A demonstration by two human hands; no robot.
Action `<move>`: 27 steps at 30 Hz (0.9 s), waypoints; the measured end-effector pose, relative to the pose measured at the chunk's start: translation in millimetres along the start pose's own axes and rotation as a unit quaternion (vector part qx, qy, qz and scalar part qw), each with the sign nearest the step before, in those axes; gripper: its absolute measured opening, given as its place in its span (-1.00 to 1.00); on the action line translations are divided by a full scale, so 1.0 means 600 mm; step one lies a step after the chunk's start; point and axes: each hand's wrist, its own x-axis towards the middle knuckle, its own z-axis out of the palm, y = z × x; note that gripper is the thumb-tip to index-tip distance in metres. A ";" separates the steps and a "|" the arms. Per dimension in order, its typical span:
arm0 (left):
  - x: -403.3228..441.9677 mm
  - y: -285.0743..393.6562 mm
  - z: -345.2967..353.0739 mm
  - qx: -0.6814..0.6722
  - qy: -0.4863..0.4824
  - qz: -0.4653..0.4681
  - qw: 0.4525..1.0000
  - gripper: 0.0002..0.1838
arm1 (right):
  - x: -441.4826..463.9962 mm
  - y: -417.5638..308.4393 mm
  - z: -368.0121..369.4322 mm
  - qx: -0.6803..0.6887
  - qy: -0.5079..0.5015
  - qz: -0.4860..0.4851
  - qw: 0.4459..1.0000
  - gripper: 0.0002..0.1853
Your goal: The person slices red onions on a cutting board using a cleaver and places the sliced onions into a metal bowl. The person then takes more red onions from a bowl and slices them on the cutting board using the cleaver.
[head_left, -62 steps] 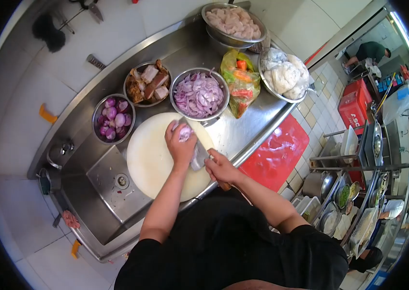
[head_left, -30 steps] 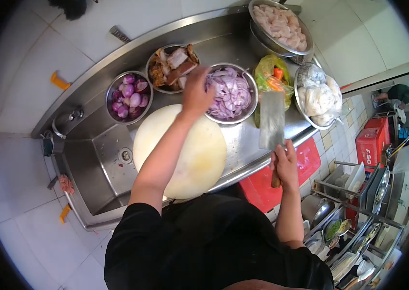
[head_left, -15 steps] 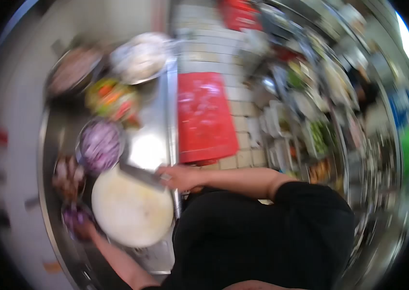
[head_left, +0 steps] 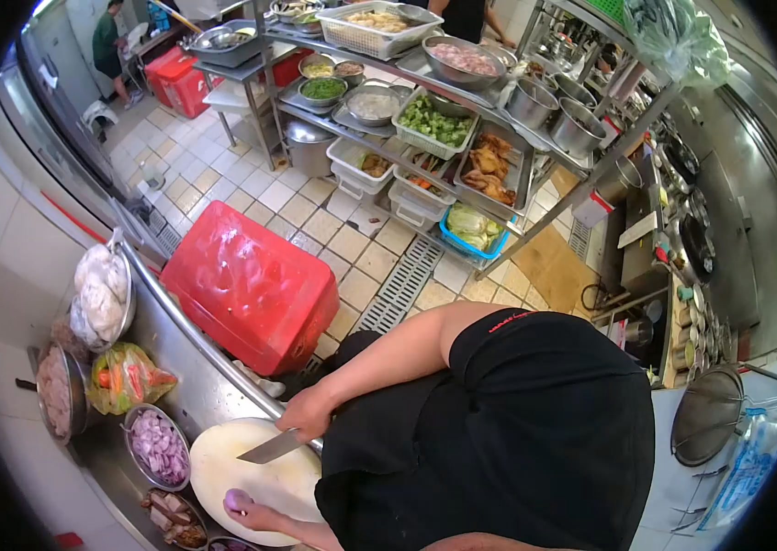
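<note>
My left hand (head_left: 260,519) is closed around a peeled red onion (head_left: 239,500) over the round white cutting board (head_left: 214,451). My right hand (head_left: 308,410) grips the handle of a broad-bladed kitchen knife (head_left: 271,447), and the blade reaches over the board, apart from the onion. Beside the board stands a metal bowl of cut red onion (head_left: 158,447). Chunks of brownish meat (head_left: 173,516) fill another container nearer to my left hand. A further bowl (head_left: 228,545) is cut off by the bottom edge of the view.
Beyond the onion bowl are a bag of mixed vegetables (head_left: 129,378), a bowl of minced meat (head_left: 56,390) and a bagged pale food (head_left: 99,292). A large red cooler box (head_left: 246,285) sits on the floor past the counter edge. Laden metal shelves (head_left: 388,69) stand behind it.
My left hand has come from the small bowl at the side to the cutting board, now with an onion. The knife stays in my right hand. The head view has swung and sharpened.
</note>
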 end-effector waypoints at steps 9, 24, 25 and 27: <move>-0.166 0.029 0.062 0.101 -0.091 0.214 0.967 -0.29 | -0.016 -0.009 -0.028 -0.014 -0.034 0.016 0.999 -0.55; -0.242 0.121 0.059 0.063 0.023 0.085 0.994 -0.46 | -0.012 -0.068 -0.070 -0.104 -0.040 -0.085 0.990 -0.72; -0.242 0.125 0.056 0.077 0.016 0.105 0.991 -0.48 | -0.012 -0.074 -0.068 -0.118 -0.037 -0.086 0.989 -0.72; -0.240 0.135 0.051 0.077 0.009 0.075 0.994 -0.50 | -0.007 -0.084 -0.065 -0.134 -0.044 -0.108 0.984 -0.74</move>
